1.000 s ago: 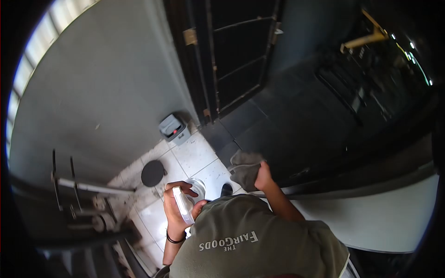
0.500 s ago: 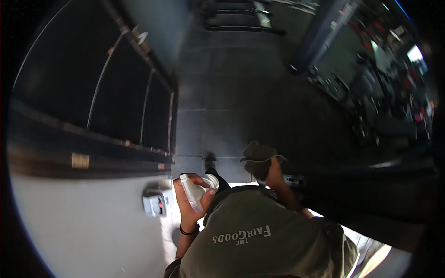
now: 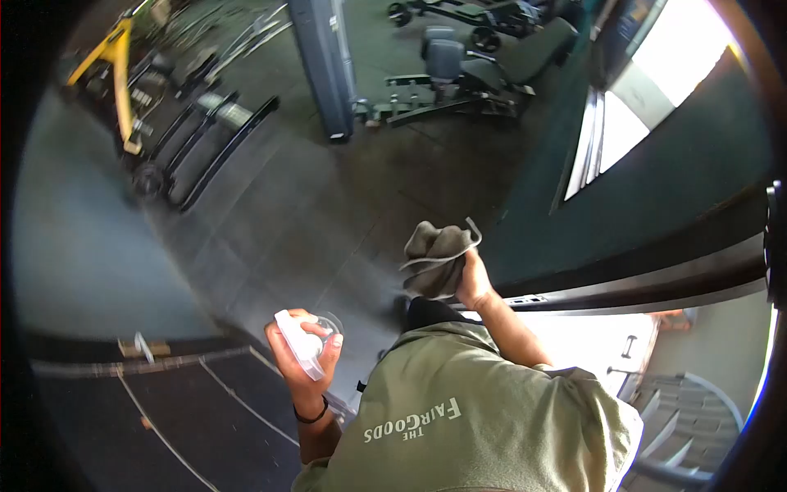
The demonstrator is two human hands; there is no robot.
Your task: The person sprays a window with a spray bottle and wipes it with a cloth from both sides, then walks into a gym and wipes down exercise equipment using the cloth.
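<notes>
My left hand [image 3: 318, 361] is wrapped round the neck of a spray bottle [image 3: 300, 344] with a white trigger head and a clear body, low and left of my torso. A dark band circles that wrist. To the right, my right hand [image 3: 473, 279] grips a bunched grey-brown cloth [image 3: 438, 256] with a pale edge, held out in front of my body. The two hands are well apart. Much of the bottle's body is hidden by the fingers.
A dark door [image 3: 205, 410] lies at lower left. A grey pillar [image 3: 324, 66] rises ahead, with a padded bench machine [image 3: 459, 70] to its right. Black and yellow equipment [image 3: 121, 78] stands upper left; a window [image 3: 648, 90] is upper right. Dark tiles [image 3: 287, 205] cover the floor.
The view has swung right, from the grey bin and white tiles, past the door, to the gym floor. Both hands keep hold of the bottle and cloth.
</notes>
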